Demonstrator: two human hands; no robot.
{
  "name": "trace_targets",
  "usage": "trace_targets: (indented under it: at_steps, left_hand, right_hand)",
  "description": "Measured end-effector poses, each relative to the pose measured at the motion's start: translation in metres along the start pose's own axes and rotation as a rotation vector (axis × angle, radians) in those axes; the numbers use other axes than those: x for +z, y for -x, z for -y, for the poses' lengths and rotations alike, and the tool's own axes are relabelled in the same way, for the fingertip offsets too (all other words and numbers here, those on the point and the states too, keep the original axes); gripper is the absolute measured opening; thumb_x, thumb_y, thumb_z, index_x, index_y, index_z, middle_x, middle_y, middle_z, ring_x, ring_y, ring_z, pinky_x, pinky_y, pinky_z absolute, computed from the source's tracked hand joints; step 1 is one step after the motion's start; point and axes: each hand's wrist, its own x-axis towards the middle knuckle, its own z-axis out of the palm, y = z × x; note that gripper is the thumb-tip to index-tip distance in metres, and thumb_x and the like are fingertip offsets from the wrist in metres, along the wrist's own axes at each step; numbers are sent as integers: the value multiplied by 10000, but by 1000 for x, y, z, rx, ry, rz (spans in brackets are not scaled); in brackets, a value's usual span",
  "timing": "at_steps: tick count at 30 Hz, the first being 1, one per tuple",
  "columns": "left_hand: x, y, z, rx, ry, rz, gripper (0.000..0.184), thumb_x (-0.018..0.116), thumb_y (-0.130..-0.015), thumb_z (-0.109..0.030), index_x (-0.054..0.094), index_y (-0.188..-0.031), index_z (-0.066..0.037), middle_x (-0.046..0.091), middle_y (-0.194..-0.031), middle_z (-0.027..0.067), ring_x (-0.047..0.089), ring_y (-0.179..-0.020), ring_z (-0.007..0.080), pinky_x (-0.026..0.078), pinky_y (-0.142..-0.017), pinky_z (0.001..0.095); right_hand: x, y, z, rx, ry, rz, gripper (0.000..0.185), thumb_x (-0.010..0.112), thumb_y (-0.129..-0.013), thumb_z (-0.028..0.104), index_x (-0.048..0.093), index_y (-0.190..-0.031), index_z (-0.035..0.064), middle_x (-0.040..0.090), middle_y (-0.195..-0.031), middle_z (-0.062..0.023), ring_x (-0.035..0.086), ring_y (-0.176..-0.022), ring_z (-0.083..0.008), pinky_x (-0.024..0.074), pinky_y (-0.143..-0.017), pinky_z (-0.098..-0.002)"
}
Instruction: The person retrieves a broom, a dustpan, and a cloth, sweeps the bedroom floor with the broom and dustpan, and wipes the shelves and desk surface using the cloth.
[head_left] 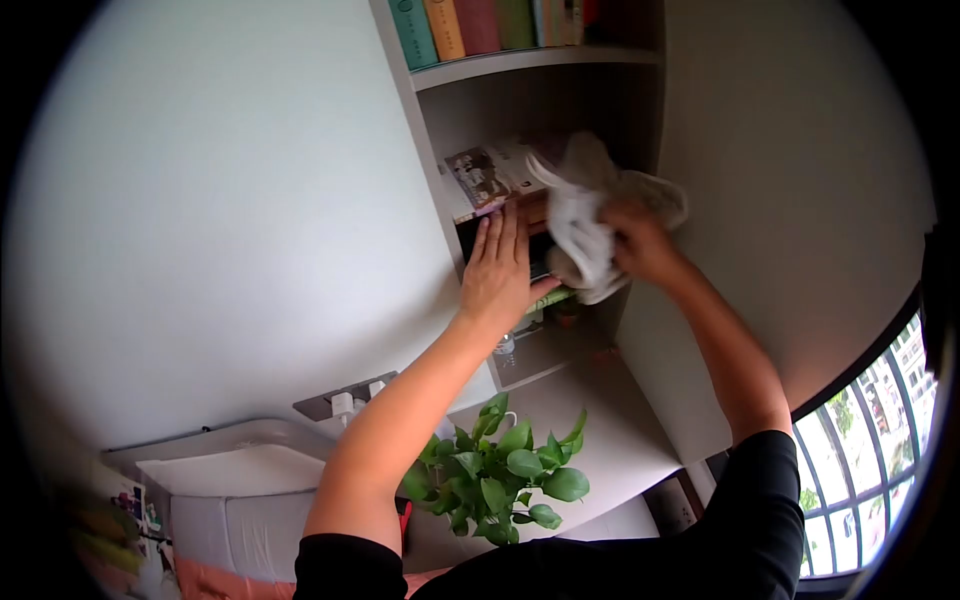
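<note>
The right hand (640,243) grips a crumpled white fabric cloth (577,220), long axis roughly near-to-far, while the left hand (497,282), fingers straight, narrowly spaced, points far.

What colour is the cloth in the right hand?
The cloth looks whitish, though blurred, seen best in the head view.

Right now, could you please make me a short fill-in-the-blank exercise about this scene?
1. The white cloth is in the person's ____ hand.
2. Above the left hand, a shelf board carries a row of upright ____.
3. The plant has ____ leaves.
4. Both sleeves are ____.

Missing words: right; books; green; black.
</note>
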Motion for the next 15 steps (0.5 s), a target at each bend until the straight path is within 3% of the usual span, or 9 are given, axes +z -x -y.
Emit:
trace_targets:
  at_steps: [2, 5, 7, 9, 11, 13, 15]
  left_hand:
    - [3, -2, -4, -40, 30, 14, 1028, 821, -797, -521, 408, -1486, 120, 374, -1574, 299, 359, -1478, 447, 268, -1249, 534]
    - [4, 2, -6, -45, -16, -8, 1035, 811, -805, -536, 401, -1490, 122, 359, -1568, 309, 349, -1473, 469, 263, -1247, 549]
    - [4, 4, -8, -54, -41, -55, 1107, 818, -785, -560, 350, -1520, 124, 355, -1548, 338, 330, -1465, 512, 255, -1239, 577]
    - [1, 3, -11, -80, -42, -109, 1146, 826, -772, -566, 320, -1536, 122, 337, -1555, 353, 318, -1462, 534, 251, -1235, 585]
    - [-2, 1, -12, -85, -62, -48, 1189, 837, -758, -563, 283, -1545, 135, 254, -1606, 375, 257, -1494, 548, 210, -1247, 587]
    - [-3, 2, -11, -99, -65, 18, 1196, 840, -762, -555, 270, -1547, 144, 207, -1631, 380, 228, -1513, 542, 184, -1256, 581]
    - [-17, -1, -16, -119, -58, 81, 1091, 814, -826, -503, 305, -1539, 148, 229, -1631, 376, 210, -1527, 530, 154, -1263, 575]
  right_hand:
    - [-17, 28, -16, 474, 105, -257, 244, 609, -864, 60, 709, -1078, -1, 705, -1133, -236, 677, -1070, -415, 531, -941, -480]
    - [-60, -20, 16, 590, -196, -553, 283, 596, -885, 116, 722, -1112, 3, 720, -1086, -243, 691, -1019, -426, 538, -936, -488]
    - [-43, -58, -5, 354, 55, -343, 297, 566, -927, 165, 704, -1136, 5, 719, -1101, -242, 688, -1029, -424, 536, -939, -487]
    - [1, -62, 10, 477, 57, 97, 264, 609, -883, 132, 705, -1100, 17, 711, -1076, -241, 688, -1035, -419, 536, -943, -502]
    - [26, -19, 32, -113, 427, -337, 315, 624, -827, 52, 685, -1134, 11, 700, -1009, -243, 680, -931, -436, 550, -887, -510]
    - [22, 42, 48, 27, 206, -232, 347, 626, -774, 16, 706, -1112, 34, 690, -979, -250, 653, -974, -463, 537, -914, -527]
    - [18, 106, 35, 284, 128, 65, 344, 606, -811, 0, 719, -1132, 45, 700, -1029, -237, 666, -1067, -406, 528, -959, -484]
